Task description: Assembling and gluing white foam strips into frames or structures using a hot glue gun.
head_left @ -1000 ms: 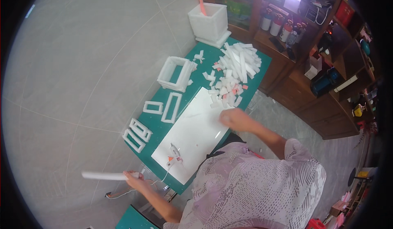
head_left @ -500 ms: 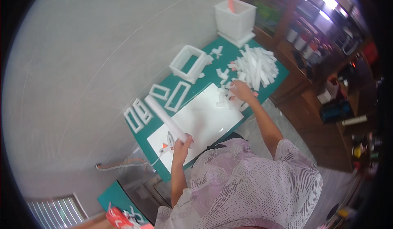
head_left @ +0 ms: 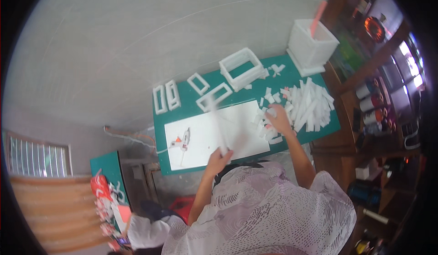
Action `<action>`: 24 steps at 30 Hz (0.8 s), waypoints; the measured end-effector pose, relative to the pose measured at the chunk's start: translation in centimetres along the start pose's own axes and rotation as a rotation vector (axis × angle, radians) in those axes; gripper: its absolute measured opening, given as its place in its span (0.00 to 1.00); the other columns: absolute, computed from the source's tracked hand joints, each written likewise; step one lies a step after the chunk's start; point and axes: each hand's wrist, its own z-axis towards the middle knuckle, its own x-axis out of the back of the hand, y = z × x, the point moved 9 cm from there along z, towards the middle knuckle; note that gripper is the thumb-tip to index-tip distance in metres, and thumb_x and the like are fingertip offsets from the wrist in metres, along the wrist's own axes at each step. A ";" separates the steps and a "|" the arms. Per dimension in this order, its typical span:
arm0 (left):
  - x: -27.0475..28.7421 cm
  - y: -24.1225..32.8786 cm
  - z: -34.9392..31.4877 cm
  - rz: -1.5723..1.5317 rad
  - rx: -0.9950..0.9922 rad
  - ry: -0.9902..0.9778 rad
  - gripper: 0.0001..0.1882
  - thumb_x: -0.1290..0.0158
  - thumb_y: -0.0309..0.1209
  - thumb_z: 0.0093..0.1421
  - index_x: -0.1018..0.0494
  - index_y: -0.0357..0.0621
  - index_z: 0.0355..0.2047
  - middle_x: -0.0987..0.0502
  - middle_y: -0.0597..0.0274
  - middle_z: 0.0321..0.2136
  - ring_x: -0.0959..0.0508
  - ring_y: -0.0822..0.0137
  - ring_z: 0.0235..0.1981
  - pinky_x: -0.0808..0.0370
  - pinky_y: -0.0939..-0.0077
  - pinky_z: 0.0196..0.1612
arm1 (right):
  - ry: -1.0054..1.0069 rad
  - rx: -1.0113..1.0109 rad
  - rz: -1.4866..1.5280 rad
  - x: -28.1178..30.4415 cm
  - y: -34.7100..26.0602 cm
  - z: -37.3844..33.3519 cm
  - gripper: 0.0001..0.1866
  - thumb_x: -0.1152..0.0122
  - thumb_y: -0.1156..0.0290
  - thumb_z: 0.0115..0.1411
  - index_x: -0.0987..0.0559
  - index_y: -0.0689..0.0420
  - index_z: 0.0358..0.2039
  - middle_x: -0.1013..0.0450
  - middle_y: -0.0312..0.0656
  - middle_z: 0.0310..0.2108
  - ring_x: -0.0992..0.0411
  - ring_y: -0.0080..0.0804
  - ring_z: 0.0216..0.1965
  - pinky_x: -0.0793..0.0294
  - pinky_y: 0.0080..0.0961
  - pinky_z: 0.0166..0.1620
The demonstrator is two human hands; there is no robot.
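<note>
My left hand (head_left: 219,160) is closed round the lower end of a long white foam strip (head_left: 216,123), motion-smeared, which slants up over a white board (head_left: 246,148). My right hand (head_left: 280,119) is over small white foam pieces (head_left: 265,131), with a small white piece (head_left: 272,112) pinched at its fingertips. A heap of longer white foam strips (head_left: 312,105) lies just to its right. On the board's left part rests a glue gun (head_left: 185,139) with an orange trigger and a white cord.
Several rectangular white frames (head_left: 158,100) and an open white box frame (head_left: 248,79) stand along the green table's (head_left: 159,161) far side. A tall white container (head_left: 310,47) with a pink strip is at the back right. Another person's white sleeve (head_left: 148,232) shows lower left.
The whole view has turned, so the table sits more level. The strip in my left hand stands steeper and is lifted off the frames' left side. My right hand stays over the small pieces.
</note>
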 end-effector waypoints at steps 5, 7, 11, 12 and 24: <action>-7.1 3.2 0.6 0.085 -0.124 -0.202 0.21 0.48 0.44 0.56 0.28 0.39 0.41 0.24 0.51 0.25 0.25 0.60 0.27 0.29 0.69 0.33 | -0.721 -0.522 0.969 -6.8 -7.9 -10.0 0.20 0.42 0.61 0.57 0.30 0.60 0.44 0.31 0.40 0.44 0.35 0.28 0.48 0.32 0.26 0.45; -10.0 4.2 0.7 0.179 -0.324 -0.310 0.22 0.49 0.46 0.55 0.29 0.39 0.41 0.24 0.46 0.26 0.24 0.51 0.28 0.29 0.66 0.34 | -0.721 -0.420 0.832 -6.6 -7.8 -11.2 0.19 0.41 0.64 0.56 0.31 0.60 0.45 0.30 0.37 0.39 0.32 0.24 0.41 0.31 0.22 0.40; -10.9 4.0 1.0 0.254 -0.127 -0.495 0.23 0.46 0.45 0.55 0.32 0.39 0.42 0.25 0.47 0.25 0.24 0.54 0.28 0.30 0.66 0.31 | -0.519 -0.437 0.794 -2.9 -4.4 -9.4 0.18 0.42 0.68 0.56 0.31 0.60 0.45 0.30 0.34 0.34 0.31 0.21 0.33 0.30 0.19 0.35; -11.4 3.5 0.8 0.269 -0.144 -0.549 0.23 0.46 0.45 0.55 0.32 0.39 0.42 0.25 0.47 0.25 0.24 0.54 0.28 0.30 0.66 0.31 | -0.400 -0.441 0.698 -0.9 -3.6 -8.1 0.17 0.40 0.66 0.55 0.30 0.60 0.43 0.30 0.35 0.32 0.32 0.20 0.31 0.30 0.18 0.33; -10.1 2.9 1.6 0.417 -0.220 -0.345 0.17 0.49 0.39 0.58 0.31 0.39 0.42 0.24 0.53 0.26 0.23 0.60 0.27 0.28 0.71 0.32 | 0.205 -0.370 -0.332 16.7 11.5 -3.2 0.30 0.39 0.58 0.48 0.33 0.62 0.48 0.31 0.56 0.42 0.34 0.52 0.46 0.35 0.40 0.48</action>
